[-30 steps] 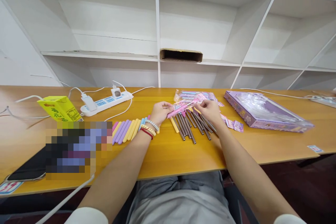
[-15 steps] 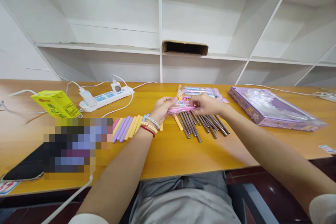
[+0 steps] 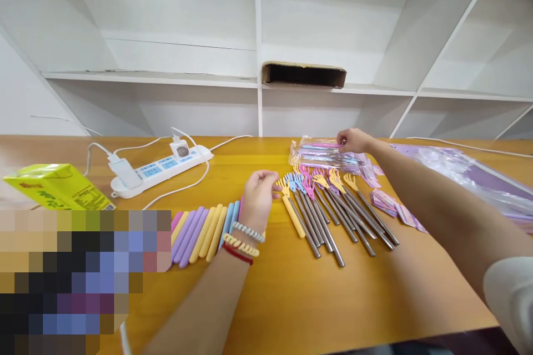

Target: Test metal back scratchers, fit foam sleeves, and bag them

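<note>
My right hand [image 3: 353, 140] reaches to the back of the table, fingers closed on a clear plastic packet with a pink stick [image 3: 322, 146]. That packet lies on a stack of similar clear packets [image 3: 333, 162]. My left hand [image 3: 259, 194] hovers with fingers pinched; whether anything is between them is hidden. Beside its fingertips lie several back scratchers [image 3: 328, 208] with metal rods and yellow, blue, pink or purple hand-shaped heads. One has a yellow handle [image 3: 295, 217]. Left of that hand is a row of loose coloured handles [image 3: 202, 233], partly covered by the wrist.
A white power strip [image 3: 162, 166] with plugs and cables stands at the back left, near a yellow-green carton [image 3: 58, 184]. Small pink cards [image 3: 385, 202] and a purple box with clear plastic [image 3: 462, 172] lie to the right. A cardboard box [image 3: 306, 75] rests on the shelf.
My right hand has carried the pink packet away from the left hand, back and right onto the stack. My left hand has let go of it. The view has moved closer.
</note>
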The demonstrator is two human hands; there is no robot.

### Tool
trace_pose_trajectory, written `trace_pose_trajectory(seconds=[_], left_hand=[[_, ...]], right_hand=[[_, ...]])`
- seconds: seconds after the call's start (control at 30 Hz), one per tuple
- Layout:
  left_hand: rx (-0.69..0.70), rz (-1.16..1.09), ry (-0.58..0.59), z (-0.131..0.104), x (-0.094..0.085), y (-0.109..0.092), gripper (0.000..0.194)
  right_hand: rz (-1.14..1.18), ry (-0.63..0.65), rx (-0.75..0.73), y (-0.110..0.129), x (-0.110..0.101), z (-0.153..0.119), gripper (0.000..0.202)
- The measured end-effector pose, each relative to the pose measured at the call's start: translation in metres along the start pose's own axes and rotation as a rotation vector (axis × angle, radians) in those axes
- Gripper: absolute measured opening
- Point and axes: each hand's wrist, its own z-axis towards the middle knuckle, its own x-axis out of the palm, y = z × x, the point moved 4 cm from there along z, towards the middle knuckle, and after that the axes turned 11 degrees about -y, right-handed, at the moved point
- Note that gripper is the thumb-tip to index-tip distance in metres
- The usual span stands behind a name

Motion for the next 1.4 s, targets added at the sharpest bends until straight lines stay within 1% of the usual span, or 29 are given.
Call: trace_pose_trajectory(seconds=[0.07, 0.13, 0.27, 0.33, 0.5, 0.63, 0.7, 0.77, 0.83, 0.9, 0.97, 1.07, 1.13, 1.2, 1.27, 1.33, 1.4], left_hand=[[0.016, 0.044, 0.021, -0.002, 0.000, 0.000, 0.020], [0.029, 0.078, 0.037, -0.002, 0.001, 0.000, 0.020], [0.046, 0.154, 0.061, -0.002, 0.001, 0.001, 0.019], [0.059, 0.186, 0.071, -0.002, 0.002, 0.003, 0.018], [0.094, 0.238, 0.101, -0.003, 0.004, 0.007, 0.017], [0.154, 0.231, 0.082, -0.005, 0.006, 0.004, 0.015], [0.203, 0.208, 0.074, -0.006, 0.008, 0.002, 0.015], [0.248, 0.197, 0.073, -0.007, 0.008, 0.000, 0.015], [0.291, 0.224, 0.071, -0.006, 0.009, 0.000, 0.014], [0.360, 0.309, 0.059, -0.006, 0.008, -0.001, 0.012], [0.483, 0.456, 0.047, -0.008, 0.007, -0.005, 0.012], [0.722, 0.695, 0.110, -0.014, 0.009, -0.010, 0.010], [0.828, 0.808, 0.160, -0.017, 0.011, -0.010, 0.011], [0.866, 0.876, 0.178, -0.016, 0.011, -0.008, 0.012], [0.879, 0.908, 0.185, -0.013, 0.010, -0.006, 0.012], [0.880, 0.925, 0.186, -0.011, 0.010, -0.004, 0.012], [0.870, 0.940, 0.195, -0.009, 0.010, -0.002, 0.012]], right_hand=[[-0.011, 0.037, 0.019, -0.011, 0.009, 0.011, 0.023], [0.002, 0.081, 0.018, -0.015, 0.018, 0.021, 0.023], [0.065, 0.193, -0.031, -0.010, 0.037, 0.034, 0.023], [0.070, 0.223, -0.033, -0.006, 0.045, 0.036, 0.024], [0.039, 0.186, -0.034, -0.001, 0.050, 0.031, 0.027], [0.046, 0.189, 0.001, -0.001, 0.051, 0.017, 0.033], [0.053, 0.139, 0.014, 0.000, 0.048, 0.007, 0.039], [0.058, 0.067, 0.025, 0.002, 0.041, -0.006, 0.044], [0.060, 0.031, 0.037, 0.001, 0.031, -0.021, 0.045], [0.038, 0.037, 0.055, -0.003, 0.016, -0.036, 0.043], [-0.019, 0.053, 0.064, -0.012, -0.004, -0.052, 0.040], [-0.136, 0.053, 0.095, -0.038, -0.041, -0.075, 0.036], [-0.202, 0.056, 0.137, -0.062, -0.065, -0.091, 0.035], [-0.281, 0.060, 0.197, -0.088, -0.086, -0.109, 0.034], [-0.326, 0.090, 0.283, -0.114, -0.100, -0.129, 0.033], [-0.327, 0.144, 0.361, -0.134, -0.106, -0.149, 0.032], [-0.280, 0.161, 0.421, -0.145, -0.106, -0.167, 0.037]])
